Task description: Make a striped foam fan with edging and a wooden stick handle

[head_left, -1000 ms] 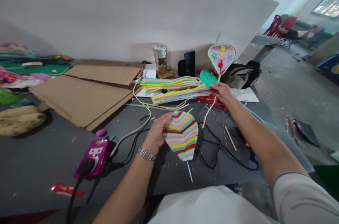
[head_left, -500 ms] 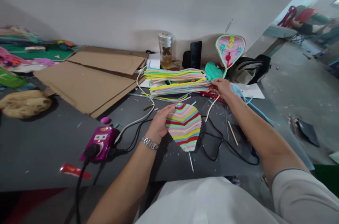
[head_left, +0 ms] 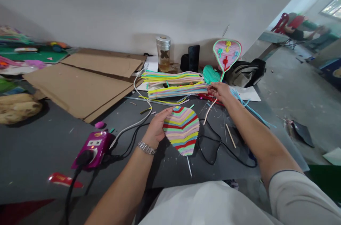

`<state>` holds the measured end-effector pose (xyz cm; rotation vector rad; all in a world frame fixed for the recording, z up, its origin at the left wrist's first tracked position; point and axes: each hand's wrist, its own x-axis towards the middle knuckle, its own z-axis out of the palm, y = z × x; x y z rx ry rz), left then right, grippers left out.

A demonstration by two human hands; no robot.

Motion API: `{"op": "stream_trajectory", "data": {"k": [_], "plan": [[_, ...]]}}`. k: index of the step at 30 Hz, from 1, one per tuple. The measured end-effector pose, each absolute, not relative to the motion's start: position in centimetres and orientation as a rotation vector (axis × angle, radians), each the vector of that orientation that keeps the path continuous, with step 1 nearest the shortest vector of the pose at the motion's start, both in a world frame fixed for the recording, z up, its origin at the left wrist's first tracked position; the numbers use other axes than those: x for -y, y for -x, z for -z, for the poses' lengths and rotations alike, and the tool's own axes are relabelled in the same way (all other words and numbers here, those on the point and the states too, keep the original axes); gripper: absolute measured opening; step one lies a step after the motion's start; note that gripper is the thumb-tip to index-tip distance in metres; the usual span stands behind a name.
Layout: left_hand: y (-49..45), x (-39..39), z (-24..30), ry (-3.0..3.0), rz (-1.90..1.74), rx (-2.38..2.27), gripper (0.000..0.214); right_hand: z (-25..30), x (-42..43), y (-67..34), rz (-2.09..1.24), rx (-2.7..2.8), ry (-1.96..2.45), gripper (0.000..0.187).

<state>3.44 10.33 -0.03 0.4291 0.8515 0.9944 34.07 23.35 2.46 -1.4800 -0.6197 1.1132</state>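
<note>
Left grip clamped on the striped leaf-shaped panel, fingers spread along its left edge, wrist watch showing. Panel held up just above the desk, tilted, tip down, thin pale stem sticking out below it.

Right grip closed on a pale strip, which hangs down toward the panel without touching it. Grip sits at the end of two stacks of coloured strips and just below the stem of a pink fan. Can't tell whether it touches that stem. Teal ball just beside the fan.

Behind the stacks: glass jar with a metal lid, upright phone, black-and-grey bag right of the fan. Black cable loops on the desk right of the panel, white cable left of it, running to a magenta power strip. Cardboard sheets lie further left.
</note>
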Motion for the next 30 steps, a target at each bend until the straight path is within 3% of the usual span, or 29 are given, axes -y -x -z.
{"op": "stream_trajectory", "data": {"k": [9, 21, 30], "plan": [[-3.4, -10.3, -0.3, -0.435, -0.981, -0.871, 0.042, -4.6, -24.2, -36.9, -0.962, 0.474, 1.473, 0.03], [-3.2, -10.5, -0.5, -0.431, -1.005, -0.826, 0.048, -4.2, -23.8, -33.7, -1.068, 0.54, 1.453, 0.026], [-2.4, -12.0, -0.3, -0.481, -1.017, -0.794, 0.094, -3.9, -23.9, -34.2, -0.999, 0.626, 1.52, 0.031]]}}
